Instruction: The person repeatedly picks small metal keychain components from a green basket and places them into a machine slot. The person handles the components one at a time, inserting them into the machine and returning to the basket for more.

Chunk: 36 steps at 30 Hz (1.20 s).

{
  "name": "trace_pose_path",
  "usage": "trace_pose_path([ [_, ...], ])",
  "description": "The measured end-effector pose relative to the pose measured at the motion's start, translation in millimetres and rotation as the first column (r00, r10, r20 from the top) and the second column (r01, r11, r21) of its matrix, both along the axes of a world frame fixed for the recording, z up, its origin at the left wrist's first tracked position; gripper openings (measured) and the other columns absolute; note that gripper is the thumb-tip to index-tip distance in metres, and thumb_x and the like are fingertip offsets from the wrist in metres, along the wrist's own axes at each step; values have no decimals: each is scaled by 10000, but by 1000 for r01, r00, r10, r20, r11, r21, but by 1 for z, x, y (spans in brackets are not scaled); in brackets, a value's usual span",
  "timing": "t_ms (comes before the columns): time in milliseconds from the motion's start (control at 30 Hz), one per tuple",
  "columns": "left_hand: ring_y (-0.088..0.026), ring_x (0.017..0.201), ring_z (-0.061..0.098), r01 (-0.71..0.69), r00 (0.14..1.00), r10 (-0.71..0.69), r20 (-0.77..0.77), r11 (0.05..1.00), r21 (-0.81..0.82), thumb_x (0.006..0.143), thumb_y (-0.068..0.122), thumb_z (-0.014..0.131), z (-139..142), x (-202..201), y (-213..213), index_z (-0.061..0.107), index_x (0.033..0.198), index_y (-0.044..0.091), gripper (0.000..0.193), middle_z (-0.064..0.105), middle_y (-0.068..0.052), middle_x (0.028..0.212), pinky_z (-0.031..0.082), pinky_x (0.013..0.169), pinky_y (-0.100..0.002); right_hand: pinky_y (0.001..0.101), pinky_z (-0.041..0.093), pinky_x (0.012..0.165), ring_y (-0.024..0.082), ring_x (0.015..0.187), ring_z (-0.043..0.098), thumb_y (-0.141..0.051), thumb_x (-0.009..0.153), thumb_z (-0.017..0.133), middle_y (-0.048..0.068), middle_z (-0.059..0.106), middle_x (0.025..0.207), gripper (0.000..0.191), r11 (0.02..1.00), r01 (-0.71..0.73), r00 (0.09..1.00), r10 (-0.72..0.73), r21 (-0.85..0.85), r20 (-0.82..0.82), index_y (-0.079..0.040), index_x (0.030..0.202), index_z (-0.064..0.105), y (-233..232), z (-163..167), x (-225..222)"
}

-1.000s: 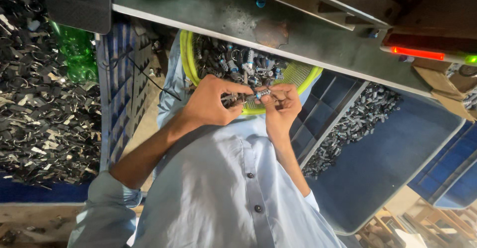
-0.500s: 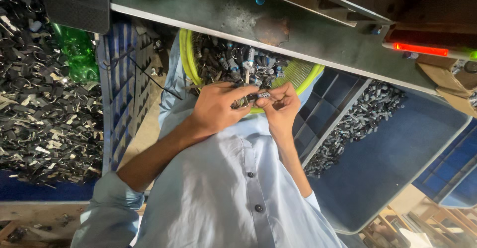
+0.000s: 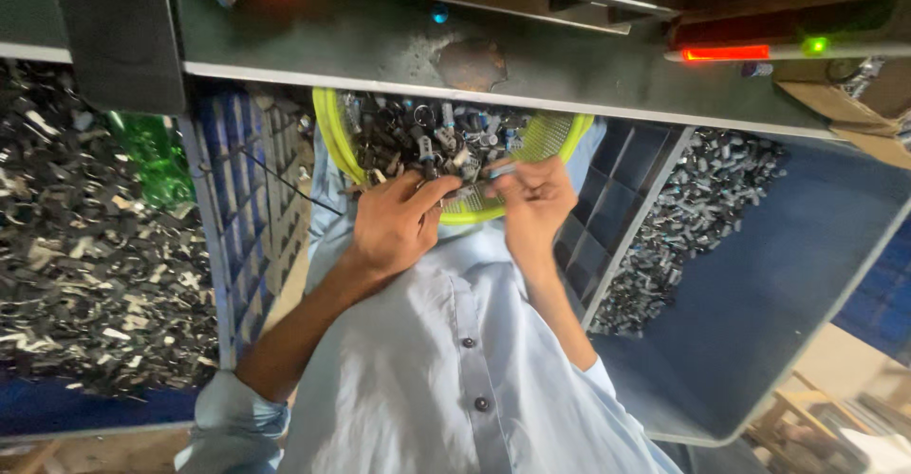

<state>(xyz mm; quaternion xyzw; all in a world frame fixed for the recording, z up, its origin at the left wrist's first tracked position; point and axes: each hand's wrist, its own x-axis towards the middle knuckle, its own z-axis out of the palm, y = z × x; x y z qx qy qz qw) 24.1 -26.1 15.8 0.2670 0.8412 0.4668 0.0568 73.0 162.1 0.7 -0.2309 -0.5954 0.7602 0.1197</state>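
At the centre of the frame, two bare hands work small metal parts together over a round yellow-green plastic sieve basket (image 3: 334, 132).

The left hand (image 3: 394, 227) curls closed, fingertips pinching a small silver and black metal part (image 3: 463, 192) at the basket's near rim; the right hand (image 3: 533, 201) pinches a thin pale piece (image 3: 500, 169) just beside it, touching or nearly so. To do this well, it seems best to keep both pinches firm and above the basket, so a slip falls in. One basket holds too many loose parts to count. One blue plastic crate (image 3: 797, 275) at right holds a heap of similar parts; a dark heap of metal scraps (image 3: 85, 275) fills the left. One green plastic bottle (image 3: 152, 156) stands upper left.
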Motion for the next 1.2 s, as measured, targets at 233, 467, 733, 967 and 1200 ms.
trace_pose_path([
  [233,-351,843,660,-17,1000,16,6,999,47,906,35,684,-4,-3,6,692,1118,102,222,692,-126,997,519,678,-441,324,549,647,244,770,656,-20,1020,575,219,678,953,186,774,31,995,-85,-633,-55,-23,1191,500,24,4,-31],
  [467,-300,781,633,195,898,-190,397,980,27,856,104,773,2,-33,-5,699,884,14,120,607,-153,857,492,708,-383,392,613,895,319,1101,700,64,1003,591,205,678,1191,278,956,149,845,11,254,-535,-99,1204,490,12,47,-122],
  [733,-142,671,607,-327,571,-48,820,902,280,881,113,691,10,-52,10,582,1420,83,551,669,-36,820,523,658,-295,516,525,873,364,978,641,-81,757,755,125,665,1016,429,341,182,916,281,922,-285,-130,1174,666,26,57,-203],
  [967,-153,596,612,-429,438,-109,892,847,315,924,173,672,29,-67,28,512,1484,1,608,634,-59,730,569,618,-327,533,481,1030,387,1213,596,-150,751,749,143,660,1289,600,333,93,921,328,938,-208,-205,1336,628,22,80,-208],
  [1200,-140,555,600,-315,488,-78,869,913,259,907,192,652,52,-73,47,455,1514,106,644,637,-51,690,551,584,-308,501,422,1132,358,1322,538,-94,734,707,138,643,1372,653,359,-33,892,431,933,-135,-189,1375,621,30,106,-209],
])
